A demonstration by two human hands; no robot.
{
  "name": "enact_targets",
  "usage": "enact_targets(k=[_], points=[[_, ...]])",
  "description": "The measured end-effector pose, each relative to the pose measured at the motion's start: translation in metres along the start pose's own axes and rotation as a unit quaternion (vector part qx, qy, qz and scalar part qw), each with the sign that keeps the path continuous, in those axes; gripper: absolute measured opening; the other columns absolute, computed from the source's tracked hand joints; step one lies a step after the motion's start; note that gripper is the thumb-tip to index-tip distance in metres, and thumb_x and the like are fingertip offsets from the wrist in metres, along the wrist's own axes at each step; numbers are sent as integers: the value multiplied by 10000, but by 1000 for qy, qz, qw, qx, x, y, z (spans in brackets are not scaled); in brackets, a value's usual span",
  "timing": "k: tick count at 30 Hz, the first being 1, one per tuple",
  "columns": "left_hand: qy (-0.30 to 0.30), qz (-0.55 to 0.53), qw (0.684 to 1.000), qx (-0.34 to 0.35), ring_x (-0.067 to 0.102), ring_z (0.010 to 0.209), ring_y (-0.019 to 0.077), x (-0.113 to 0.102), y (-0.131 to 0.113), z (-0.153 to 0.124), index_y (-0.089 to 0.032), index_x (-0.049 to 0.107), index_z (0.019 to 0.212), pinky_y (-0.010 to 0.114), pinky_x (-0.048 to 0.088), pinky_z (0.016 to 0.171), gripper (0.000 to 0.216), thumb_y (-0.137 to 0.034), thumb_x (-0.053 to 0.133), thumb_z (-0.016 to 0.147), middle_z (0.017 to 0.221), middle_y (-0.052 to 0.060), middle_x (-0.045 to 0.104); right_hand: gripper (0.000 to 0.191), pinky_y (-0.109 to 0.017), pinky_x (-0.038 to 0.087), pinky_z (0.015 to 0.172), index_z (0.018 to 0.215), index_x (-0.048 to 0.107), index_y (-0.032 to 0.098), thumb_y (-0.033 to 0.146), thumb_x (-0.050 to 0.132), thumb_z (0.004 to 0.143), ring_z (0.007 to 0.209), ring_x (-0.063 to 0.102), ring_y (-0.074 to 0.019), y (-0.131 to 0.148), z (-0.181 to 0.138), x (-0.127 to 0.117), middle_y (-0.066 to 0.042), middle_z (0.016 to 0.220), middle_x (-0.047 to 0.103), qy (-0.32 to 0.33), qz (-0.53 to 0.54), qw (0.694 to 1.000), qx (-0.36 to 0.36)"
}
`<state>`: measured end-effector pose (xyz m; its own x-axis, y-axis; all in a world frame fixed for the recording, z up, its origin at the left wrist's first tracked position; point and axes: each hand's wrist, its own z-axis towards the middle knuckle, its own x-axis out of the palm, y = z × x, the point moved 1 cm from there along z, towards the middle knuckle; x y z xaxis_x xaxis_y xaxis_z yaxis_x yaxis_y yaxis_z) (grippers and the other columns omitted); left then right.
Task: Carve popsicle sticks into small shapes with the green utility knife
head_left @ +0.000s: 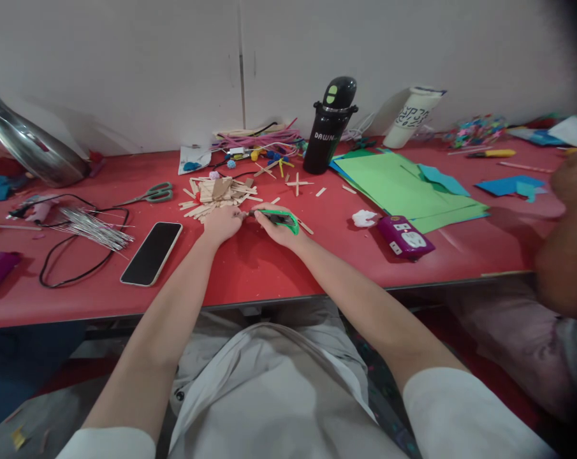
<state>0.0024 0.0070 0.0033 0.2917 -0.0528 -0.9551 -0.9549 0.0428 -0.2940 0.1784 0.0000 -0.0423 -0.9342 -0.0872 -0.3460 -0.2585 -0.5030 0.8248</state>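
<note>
My right hand (279, 231) is wrapped round a green-and-black utility knife (282, 218), whose front end points left. Close to that end, my left hand (224, 221) is closed, with its fingertips pinched together. Whatever sits in the left fingers is too small to make out. Just beyond the left hand spreads a heap of wooden craft sticks (221, 190). A loose craft stick (306, 226) lies by the right hand.
A phone (152, 254), scissors (157, 193) and thin wires (97, 226) lie leftward. Behind stands a black bottle (322, 137). Rightward are green paper sheets (393, 185), a purple box (403, 237), crumpled white tissue (363, 218) and another person's arm (563, 248).
</note>
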Motion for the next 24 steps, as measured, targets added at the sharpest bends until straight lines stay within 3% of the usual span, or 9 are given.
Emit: enact_targets(k=[17,24], points=[[0,-8,1000,-21,668,1129,295,0,-4,-2,-283,777,1007,386,502,888,336,-375,463,930,1149,67,772,394,-350,564,813,978,687,207,551,503,925,827,690,-203,4,-1,0,-59,922,748,-1,-2,1000,-10],[-8,-4,1000,-23,668,1126,302,0,-5,-3,-281,780,1036,394,510,888,347,-372,463,927,1153,83,769,380,-375,551,901,967,696,219,551,517,919,914,693,-219,3,-1,0,-62,970,751,-7,-2,1000,-14]])
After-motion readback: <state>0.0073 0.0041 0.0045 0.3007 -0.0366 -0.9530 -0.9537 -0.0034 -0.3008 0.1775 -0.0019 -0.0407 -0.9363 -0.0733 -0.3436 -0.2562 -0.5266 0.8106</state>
